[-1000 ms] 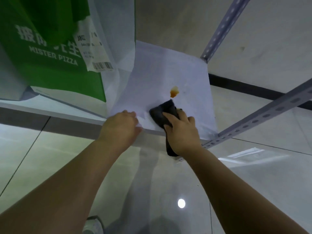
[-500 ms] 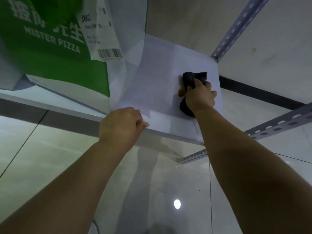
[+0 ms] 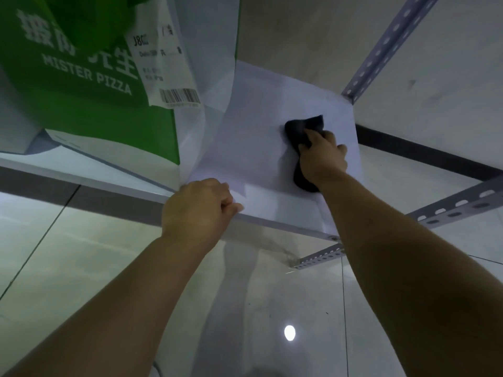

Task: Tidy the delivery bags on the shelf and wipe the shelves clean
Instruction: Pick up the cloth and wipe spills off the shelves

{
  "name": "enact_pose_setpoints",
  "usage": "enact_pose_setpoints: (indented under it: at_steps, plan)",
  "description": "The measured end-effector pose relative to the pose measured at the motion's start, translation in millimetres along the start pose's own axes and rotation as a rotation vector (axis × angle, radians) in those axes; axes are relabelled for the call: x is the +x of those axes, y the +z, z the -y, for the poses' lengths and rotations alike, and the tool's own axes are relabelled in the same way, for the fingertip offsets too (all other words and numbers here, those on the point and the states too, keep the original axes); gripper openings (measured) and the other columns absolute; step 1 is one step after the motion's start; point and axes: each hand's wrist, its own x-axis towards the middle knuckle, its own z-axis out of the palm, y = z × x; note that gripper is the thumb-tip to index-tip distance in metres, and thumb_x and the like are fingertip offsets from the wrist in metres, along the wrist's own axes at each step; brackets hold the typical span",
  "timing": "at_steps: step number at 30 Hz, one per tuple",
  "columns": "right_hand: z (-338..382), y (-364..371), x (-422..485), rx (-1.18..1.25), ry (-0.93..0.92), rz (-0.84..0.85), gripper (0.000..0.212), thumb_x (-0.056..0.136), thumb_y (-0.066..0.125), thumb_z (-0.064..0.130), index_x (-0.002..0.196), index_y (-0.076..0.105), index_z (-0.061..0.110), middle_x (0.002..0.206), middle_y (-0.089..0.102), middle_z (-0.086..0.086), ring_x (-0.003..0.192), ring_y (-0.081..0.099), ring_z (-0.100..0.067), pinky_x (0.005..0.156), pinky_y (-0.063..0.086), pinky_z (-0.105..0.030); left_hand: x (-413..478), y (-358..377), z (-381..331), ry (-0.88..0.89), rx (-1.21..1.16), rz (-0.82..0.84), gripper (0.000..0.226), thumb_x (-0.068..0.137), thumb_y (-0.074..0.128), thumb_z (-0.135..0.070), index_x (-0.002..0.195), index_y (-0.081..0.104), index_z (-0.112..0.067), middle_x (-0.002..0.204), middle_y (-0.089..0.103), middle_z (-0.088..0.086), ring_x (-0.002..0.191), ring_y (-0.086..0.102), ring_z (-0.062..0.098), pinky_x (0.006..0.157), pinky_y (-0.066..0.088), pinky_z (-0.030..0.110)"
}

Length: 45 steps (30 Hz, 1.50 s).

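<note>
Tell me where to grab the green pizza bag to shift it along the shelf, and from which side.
Probably grip the green bag at its near right vertical edge, coming from the front right. That corner faces the bare shelf, so fingers can wrap both faces. Its top is out of view, so handles can't be judged. The left hand at the shelf's front edge is nearest; the right hand is pressing the cloth.

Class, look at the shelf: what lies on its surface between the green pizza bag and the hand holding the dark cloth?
In the head view, only bare white shelf lies between the green bag and the right hand gripping the dark cloth; no stain shows there.
</note>
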Motion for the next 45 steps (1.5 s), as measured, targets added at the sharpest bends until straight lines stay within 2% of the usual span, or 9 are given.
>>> enact_pose_setpoints:
  at_steps: [3,9,18,26,31,34,36,40,45]
  plan:
    - [12.3,1.9,-5.3,-0.029,-0.080,0.032,0.042,0.097,0.038,0.034,0.139,0.037,0.036,0.148,0.029,-0.003,0.120,0.032,-0.036,0.096,0.031,-0.046,0.2,0.2,0.4,0.000,-0.018,0.006,0.028,0.086,0.059,-0.045,0.093,0.073,-0.022,0.114,0.064,-0.010,0.097,0.061,0.014,0.078,0.051,0.036]
    - [-6.3,9.3,-88.9,0.063,-0.510,0.063,0.040,0.095,0.045,0.033,0.134,0.045,0.038,0.146,0.037,0.000,0.111,0.037,-0.031,0.090,0.033,-0.035,0.3,0.0,2.1,-0.011,-0.042,0.028,0.028,0.087,0.059,-0.043,0.099,0.073,-0.022,0.123,0.061,-0.012,0.104,0.059,0.013,0.083,0.049,0.035]
    - [-11.8,-3.7,-18.5,0.006,0.055,0.040,0.045,0.096,0.040,0.037,0.141,0.033,0.040,0.147,0.029,-0.002,0.121,0.031,-0.036,0.097,0.032,-0.046,-3.3,3.4,2.8,0.036,-0.028,0.021,0.030,0.091,0.055,-0.038,0.103,0.072,-0.017,0.128,0.059,-0.006,0.107,0.058,0.016,0.086,0.048,0.034]
    - [4.3,12.3,-84.9,0.040,-0.344,0.078,0.040,0.095,0.041,0.035,0.136,0.042,0.039,0.142,0.038,0.001,0.107,0.039,-0.033,0.084,0.033,-0.035,-3.8,-0.3,0.9,0.040,0.002,0.038,0.033,0.092,0.054,-0.038,0.112,0.069,-0.016,0.127,0.059,-0.003,0.108,0.057,0.019,0.087,0.047,0.036]
    - [-10.5,-7.3,-115.8,0.066,-0.255,0.165,0.039,0.095,0.046,0.026,0.134,0.048,0.032,0.141,0.039,-0.003,0.107,0.047,-0.037,0.097,0.036,-0.038,-11.8,-16.3,-7.0,-0.018,0.008,0.202,0.033,0.093,0.051,-0.029,0.119,0.064,-0.014,0.138,0.051,0.001,0.120,0.050,0.023,0.098,0.041,0.034]
    - [-10.3,-27.8,-136.5,0.048,-0.149,0.311,0.038,0.096,0.044,0.023,0.133,0.048,0.026,0.135,0.040,-0.007,0.107,0.051,-0.035,0.098,0.041,-0.042,-34.0,-42.2,-14.9,-0.086,-0.018,0.246,0.021,0.088,0.055,-0.027,0.091,0.069,-0.012,0.110,0.062,0.002,0.105,0.057,0.028,0.084,0.046,0.032]
    - [-5.6,-48.2,-149.3,0.043,-0.090,0.416,0.035,0.096,0.043,0.021,0.130,0.050,0.023,0.128,0.048,-0.011,0.103,0.054,-0.034,0.093,0.044,-0.043,-53.0,-66.4,-23.2,-0.128,-0.029,0.252,0.021,0.085,0.059,-0.028,0.089,0.069,-0.011,0.100,0.065,0.004,0.095,0.060,0.029,0.081,0.049,0.033]
    - [15.2,-95.6,-180.5,0.091,-0.049,0.479,0.037,0.096,0.041,0.019,0.133,0.048,0.022,0.120,0.054,-0.016,0.097,0.057,-0.034,0.082,0.044,-0.036,-89.6,-123.5,-40.3,-0.142,-0.038,0.257,0.025,0.085,0.061,-0.032,0.101,0.068,-0.013,0.110,0.064,0.006,0.103,0.058,0.028,0.086,0.049,0.036]
    - [60.9,-166.8,-223.4,0.221,-0.143,0.473,0.035,0.095,0.043,0.019,0.129,0.050,0.025,0.117,0.055,-0.012,0.093,0.056,-0.028,0.081,0.041,-0.032,-133.8,-204.5,-57.6,-0.227,-0.070,0.223,0.025,0.086,0.061,-0.035,0.105,0.067,-0.020,0.120,0.061,0.001,0.107,0.057,0.022,0.090,0.047,0.034]
